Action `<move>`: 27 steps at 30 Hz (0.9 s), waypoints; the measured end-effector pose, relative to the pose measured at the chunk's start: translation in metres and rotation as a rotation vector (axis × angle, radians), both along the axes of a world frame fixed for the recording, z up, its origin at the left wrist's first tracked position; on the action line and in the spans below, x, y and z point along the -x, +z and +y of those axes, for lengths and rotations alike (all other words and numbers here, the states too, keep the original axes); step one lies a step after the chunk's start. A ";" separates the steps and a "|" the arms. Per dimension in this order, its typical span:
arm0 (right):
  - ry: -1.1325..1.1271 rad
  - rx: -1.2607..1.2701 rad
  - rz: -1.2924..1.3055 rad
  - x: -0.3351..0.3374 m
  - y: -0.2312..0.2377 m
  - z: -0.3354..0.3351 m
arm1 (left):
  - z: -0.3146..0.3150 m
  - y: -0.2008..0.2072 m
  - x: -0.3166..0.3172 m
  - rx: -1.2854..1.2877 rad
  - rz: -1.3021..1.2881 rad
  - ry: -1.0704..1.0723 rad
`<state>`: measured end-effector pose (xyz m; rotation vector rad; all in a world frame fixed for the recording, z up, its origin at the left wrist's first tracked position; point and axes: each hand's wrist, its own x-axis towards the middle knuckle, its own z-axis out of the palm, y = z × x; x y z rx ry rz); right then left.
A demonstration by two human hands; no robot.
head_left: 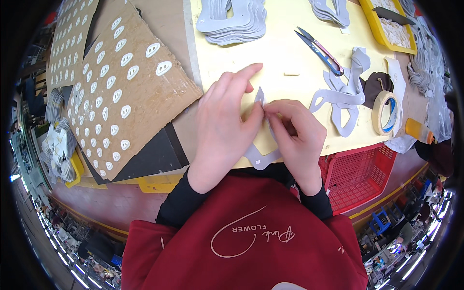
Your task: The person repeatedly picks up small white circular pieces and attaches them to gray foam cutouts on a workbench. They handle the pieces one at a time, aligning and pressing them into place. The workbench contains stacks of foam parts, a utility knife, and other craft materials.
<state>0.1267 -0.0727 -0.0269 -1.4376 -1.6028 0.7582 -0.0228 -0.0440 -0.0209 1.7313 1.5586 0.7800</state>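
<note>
A grey cut piece of sheet material (261, 159) lies on the yellow table covering, close in front of me and partly hidden under my hands. My left hand (223, 118) rests over its left side, fingers stretched out and index finger lifted, with the thumb pressed to the piece. Beside that thumb, my right hand (298, 133) pinches the piece's edge between thumb and bent index finger. Whether anything smaller sits in that pinch is hidden. Ahead and to the right lie thread snips (321, 52) and a short pale stick (291, 74).
At left, a cardboard sheet (162, 92) bears rows of white oval pieces. Stacked grey cutouts (233, 26) stand at the back. To the right are grey offcuts (345, 99), a tape roll (378, 113), an amber bottle (417, 130) and a yellow tray (412, 46). A red basket (333, 179) stands below the edge.
</note>
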 end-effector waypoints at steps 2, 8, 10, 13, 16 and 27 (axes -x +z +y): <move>0.010 -0.023 -0.005 -0.001 -0.001 -0.001 | 0.000 -0.002 0.005 -0.009 -0.025 -0.045; -0.053 0.082 0.072 0.003 -0.001 -0.002 | -0.005 -0.001 0.015 0.039 -0.132 -0.034; -0.064 0.088 0.046 0.003 0.000 0.002 | -0.007 -0.001 0.017 0.036 -0.136 -0.044; -0.077 0.146 -0.020 0.003 0.004 0.008 | -0.006 -0.004 0.019 -0.021 -0.123 -0.063; -0.078 0.261 -0.004 0.001 0.009 0.018 | -0.008 -0.007 0.020 -0.033 -0.116 -0.063; 0.009 0.441 -0.074 -0.002 0.017 0.034 | -0.016 0.002 0.028 -0.137 -0.069 -0.181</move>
